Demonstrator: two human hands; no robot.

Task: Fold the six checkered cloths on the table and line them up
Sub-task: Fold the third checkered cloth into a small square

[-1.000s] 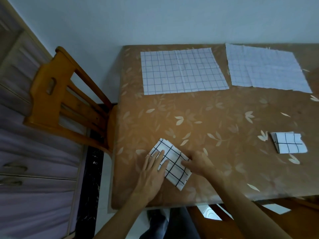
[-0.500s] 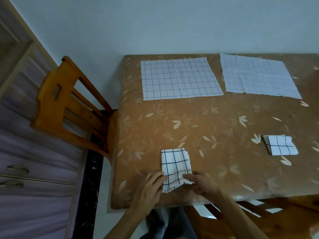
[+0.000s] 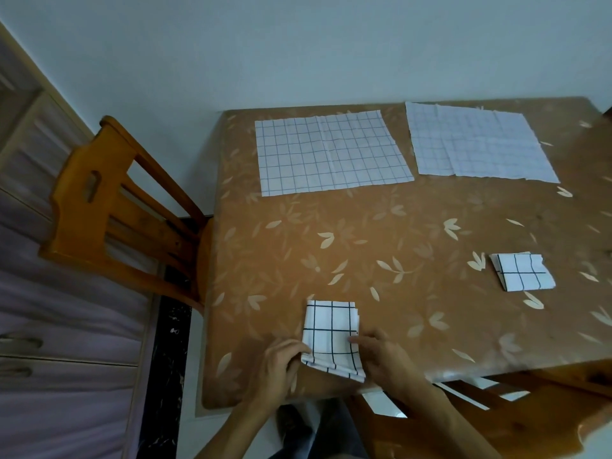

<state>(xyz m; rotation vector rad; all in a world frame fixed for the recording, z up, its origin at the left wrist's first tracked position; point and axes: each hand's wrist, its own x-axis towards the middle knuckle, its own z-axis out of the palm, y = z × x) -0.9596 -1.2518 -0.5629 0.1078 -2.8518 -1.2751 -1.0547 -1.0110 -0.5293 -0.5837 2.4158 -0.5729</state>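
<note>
Since a second ago the cloth (image 3: 331, 336) has swung from lying slantwise to sitting square with the table (image 3: 364, 246), and both hands have slid back to its near end.

From the head view, the cloth lies close to the table's front edge, folded small, its far end flat and its near layers fanned a little. The left hand (image 3: 281, 369) pinches the near-left corner with curled fingers. The right hand (image 3: 381, 356) pinches the right edge, one fingertip on top. I'd say the two grips are there to keep the layers from slipping while the edges are evened, or to begin one more fold away from the body.

Well off to the right lies the done cloth (image 3: 521, 272), smaller and alone, likely the start of the row. Along the far side the left flat cloth (image 3: 331, 152) and the right flat cloth (image 3: 477, 144) lie side by side, spread open and waiting. Only four cloths show. A chair (image 3: 109, 207) stands at the table's left.
</note>
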